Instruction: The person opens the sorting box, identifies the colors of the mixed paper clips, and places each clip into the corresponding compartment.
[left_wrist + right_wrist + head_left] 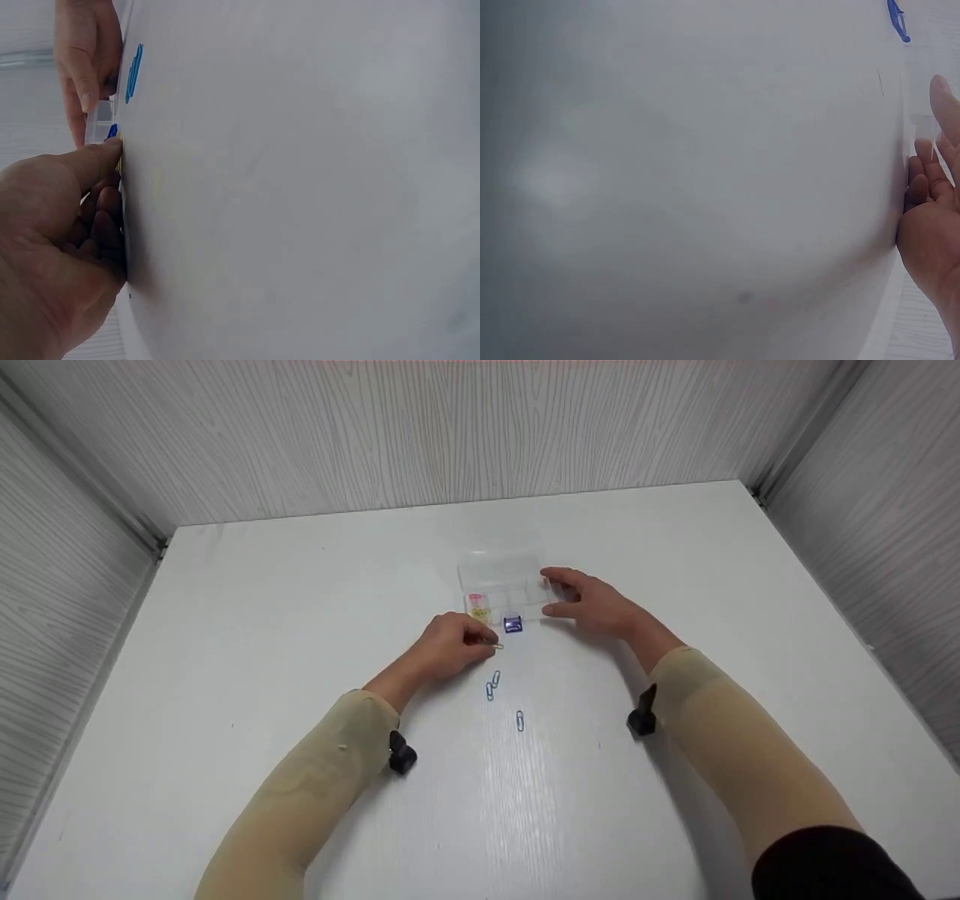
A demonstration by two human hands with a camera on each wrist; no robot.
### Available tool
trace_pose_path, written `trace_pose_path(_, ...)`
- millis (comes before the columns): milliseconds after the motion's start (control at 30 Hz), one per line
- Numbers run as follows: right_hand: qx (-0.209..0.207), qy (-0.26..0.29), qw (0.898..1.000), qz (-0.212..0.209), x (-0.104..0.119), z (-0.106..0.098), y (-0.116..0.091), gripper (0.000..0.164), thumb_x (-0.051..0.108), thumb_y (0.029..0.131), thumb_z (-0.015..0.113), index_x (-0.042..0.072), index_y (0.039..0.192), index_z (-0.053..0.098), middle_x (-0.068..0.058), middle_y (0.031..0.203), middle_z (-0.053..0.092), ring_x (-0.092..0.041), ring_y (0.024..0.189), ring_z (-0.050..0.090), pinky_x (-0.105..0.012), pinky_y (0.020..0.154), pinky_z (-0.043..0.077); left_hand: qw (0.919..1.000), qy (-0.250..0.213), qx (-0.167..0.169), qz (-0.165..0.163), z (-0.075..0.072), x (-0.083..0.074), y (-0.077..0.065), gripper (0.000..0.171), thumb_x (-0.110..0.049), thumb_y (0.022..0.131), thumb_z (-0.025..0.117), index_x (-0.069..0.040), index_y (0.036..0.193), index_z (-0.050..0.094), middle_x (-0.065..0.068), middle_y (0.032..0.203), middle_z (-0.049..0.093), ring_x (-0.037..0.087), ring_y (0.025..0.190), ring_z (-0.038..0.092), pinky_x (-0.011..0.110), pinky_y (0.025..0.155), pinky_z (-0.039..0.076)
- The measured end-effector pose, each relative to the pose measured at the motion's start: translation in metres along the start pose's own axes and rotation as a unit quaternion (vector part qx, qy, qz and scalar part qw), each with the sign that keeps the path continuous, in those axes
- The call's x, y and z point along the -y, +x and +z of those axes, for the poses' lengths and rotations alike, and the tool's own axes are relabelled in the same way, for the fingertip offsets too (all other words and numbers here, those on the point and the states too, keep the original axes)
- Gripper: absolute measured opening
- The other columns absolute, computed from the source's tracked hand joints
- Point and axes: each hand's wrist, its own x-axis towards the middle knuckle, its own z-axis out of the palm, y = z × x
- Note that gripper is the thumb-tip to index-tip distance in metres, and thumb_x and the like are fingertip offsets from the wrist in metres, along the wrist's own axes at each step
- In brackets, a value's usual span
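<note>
Though pink and yellow pieces were boxed, a yellow paperclip was held by the left hand, the organizer by the right, with three blue paperclips left.

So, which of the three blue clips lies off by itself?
The blue clip lowest in the head view. The other two lie close together, farther up and nearer the left hand.
</note>
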Motion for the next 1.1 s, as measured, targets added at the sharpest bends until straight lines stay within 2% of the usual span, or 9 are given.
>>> trace_pose_path(233, 0.001, 0.016, 1.0, -0.004, 0.0, 0.0, 0.0, 0.073, 0.041, 0.099, 0.076, 0.031, 0.163, 0.042, -0.002, 0.165, 0.04, -0.024, 0.151, 0.037, -0.046, 0.124, 0.026, 0.9998, 0.009, 0.006, 0.017, -0.001, 0.0, 0.0, 0.013, -0.017, 0.1, 0.074, -0.014, 0.11, 0.083, 0.0, 0.106, 0.073, 0.019, 0.1, 0.06, 0.034, 0.093, 0.049)
trace_pose_path(600, 0.001, 0.016, 1.0, -0.003, 0.0, 0.0, 0.0, 0.073, 0.041, 0.099, 0.077, 0.032, 0.163, 0.042, -0.001, 0.165, 0.04, -0.023, 0.15, 0.037, -0.046, 0.124, 0.027, 0.9999, -0.003, 0.008, 0.01, -0.002, -0.002, -0.002, 0.008, -0.015, 0.099, 0.075, -0.015, 0.104, 0.081, 0.001, 0.101, 0.07, 0.019, 0.097, 0.059, 0.033, 0.09, 0.048)
trace_pose_path(933, -0.002, 0.008, 1.0, -0.005, -0.003, 0.0, 0.002, 0.072, 0.041, 0.099, 0.076, 0.033, 0.162, 0.043, 0.0, 0.165, 0.041, -0.02, 0.151, 0.036, -0.044, 0.124, 0.026, 0.9989, -0.046, 0.009, -0.002, -0.008, 0.001, -0.003, 0.009, -0.02, 0.1, 0.074, -0.019, 0.104, 0.082, 0.0, 0.102, 0.072, 0.02, 0.097, 0.062, 0.033, 0.087, 0.05)
trace_pose_path(1100, -0.001, 0.007, 1.0, -0.004, -0.001, 0.001, 0.001, 0.072, 0.04, 0.1, 0.076, 0.032, 0.163, 0.042, 0.002, 0.165, 0.041, -0.02, 0.151, 0.036, -0.044, 0.125, 0.026, 0.9972, -0.075, 0.002, -0.004, -0.014, -0.001, -0.002, 0.01, -0.02, 0.101, 0.073, -0.017, 0.105, 0.082, 0.001, 0.104, 0.072, 0.021, 0.097, 0.061, 0.032, 0.084, 0.05)
